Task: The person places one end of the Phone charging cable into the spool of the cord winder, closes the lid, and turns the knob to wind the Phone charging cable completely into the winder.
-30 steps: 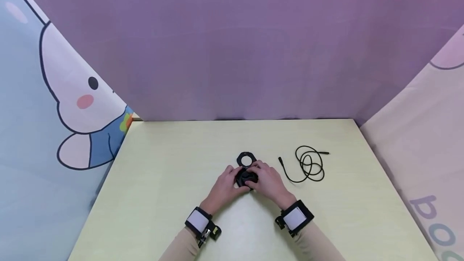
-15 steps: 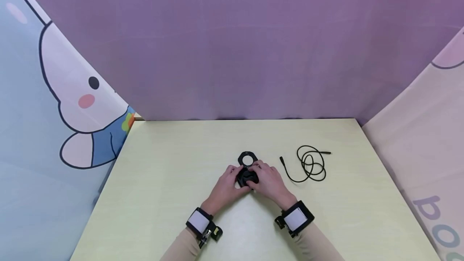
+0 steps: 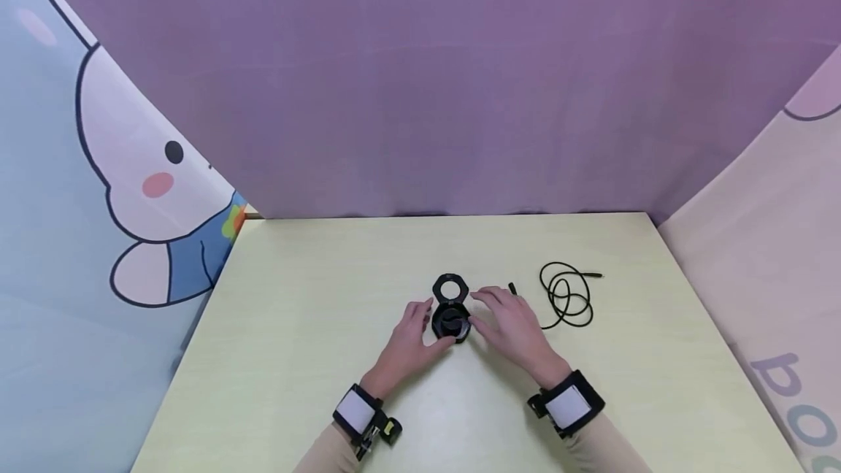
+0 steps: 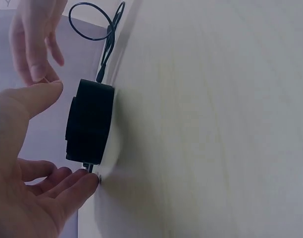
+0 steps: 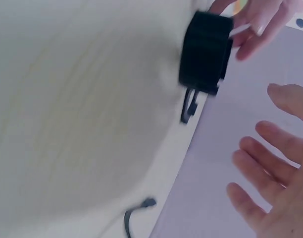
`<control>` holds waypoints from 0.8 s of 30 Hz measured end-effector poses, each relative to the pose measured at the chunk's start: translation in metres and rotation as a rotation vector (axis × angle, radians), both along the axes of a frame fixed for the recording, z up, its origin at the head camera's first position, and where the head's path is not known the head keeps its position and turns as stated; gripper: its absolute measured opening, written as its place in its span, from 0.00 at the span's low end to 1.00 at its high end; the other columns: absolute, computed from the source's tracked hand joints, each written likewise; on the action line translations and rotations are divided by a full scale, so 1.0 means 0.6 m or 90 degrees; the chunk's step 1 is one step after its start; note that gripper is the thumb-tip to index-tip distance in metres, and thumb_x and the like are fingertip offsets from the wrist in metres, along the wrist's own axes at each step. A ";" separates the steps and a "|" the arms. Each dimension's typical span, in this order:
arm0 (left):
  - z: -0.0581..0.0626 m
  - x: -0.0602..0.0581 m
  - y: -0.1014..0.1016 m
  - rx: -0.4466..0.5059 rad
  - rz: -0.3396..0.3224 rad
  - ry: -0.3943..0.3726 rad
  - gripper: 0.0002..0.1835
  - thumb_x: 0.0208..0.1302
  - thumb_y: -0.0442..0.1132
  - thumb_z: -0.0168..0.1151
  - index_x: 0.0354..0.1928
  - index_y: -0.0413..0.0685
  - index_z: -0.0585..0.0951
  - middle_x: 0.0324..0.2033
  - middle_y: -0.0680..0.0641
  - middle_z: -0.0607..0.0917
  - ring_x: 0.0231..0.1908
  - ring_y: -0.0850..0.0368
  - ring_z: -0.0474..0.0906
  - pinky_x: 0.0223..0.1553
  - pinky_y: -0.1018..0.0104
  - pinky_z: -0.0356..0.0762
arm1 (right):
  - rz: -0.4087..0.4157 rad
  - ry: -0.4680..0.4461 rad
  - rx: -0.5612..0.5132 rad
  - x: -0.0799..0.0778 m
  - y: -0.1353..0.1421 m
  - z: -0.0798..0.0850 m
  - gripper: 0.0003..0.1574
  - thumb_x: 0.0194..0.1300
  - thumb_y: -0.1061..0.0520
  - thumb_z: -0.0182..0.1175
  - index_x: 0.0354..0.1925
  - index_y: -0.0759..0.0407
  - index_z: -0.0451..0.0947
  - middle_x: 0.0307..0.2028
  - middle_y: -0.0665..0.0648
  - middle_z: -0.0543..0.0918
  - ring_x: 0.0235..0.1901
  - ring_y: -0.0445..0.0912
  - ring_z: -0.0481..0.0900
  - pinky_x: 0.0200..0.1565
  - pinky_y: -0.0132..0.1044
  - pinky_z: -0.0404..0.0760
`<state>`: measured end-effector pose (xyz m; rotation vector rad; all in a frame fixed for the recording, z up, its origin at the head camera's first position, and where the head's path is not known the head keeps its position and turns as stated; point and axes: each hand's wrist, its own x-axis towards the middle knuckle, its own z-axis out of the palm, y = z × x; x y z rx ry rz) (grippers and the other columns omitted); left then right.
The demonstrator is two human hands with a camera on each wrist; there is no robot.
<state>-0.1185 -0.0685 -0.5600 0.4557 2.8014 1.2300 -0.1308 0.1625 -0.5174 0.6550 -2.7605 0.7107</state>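
A black eight-sided case (image 3: 451,322) sits on the table, its ring-shaped lid (image 3: 450,288) folded back flat behind it. Something dark and partly glossy shows inside the case. My left hand (image 3: 409,345) curves loosely around the case's left side, thumb by the front edge and fingers near the hinge; in the left wrist view a gap shows between thumb and case (image 4: 92,121). Over on the right, my right hand (image 3: 515,331) has its fingers spread, the thumb tip close to the case's side. In the right wrist view that hand (image 5: 277,168) holds nothing.
A thin black cable (image 3: 570,296) lies loosely coiled on the pale table (image 3: 276,327) right of my right hand, which covers part of it. A purple cloth (image 3: 420,93) hangs behind the table, with printed cloths at both sides.
My right hand has come off the case and moved right, partly covering the cable. My left fingers have loosened around the case, and its inside shows more. The case itself stays in place.
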 end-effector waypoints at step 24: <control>0.019 0.032 -0.004 0.011 0.020 0.086 0.37 0.69 0.52 0.68 0.72 0.39 0.70 0.61 0.42 0.76 0.57 0.49 0.80 0.57 0.52 0.82 | -0.263 0.070 -0.134 -0.025 0.152 -0.005 0.39 0.66 0.61 0.68 0.68 0.76 0.66 0.61 0.79 0.71 0.61 0.72 0.68 0.58 0.66 0.71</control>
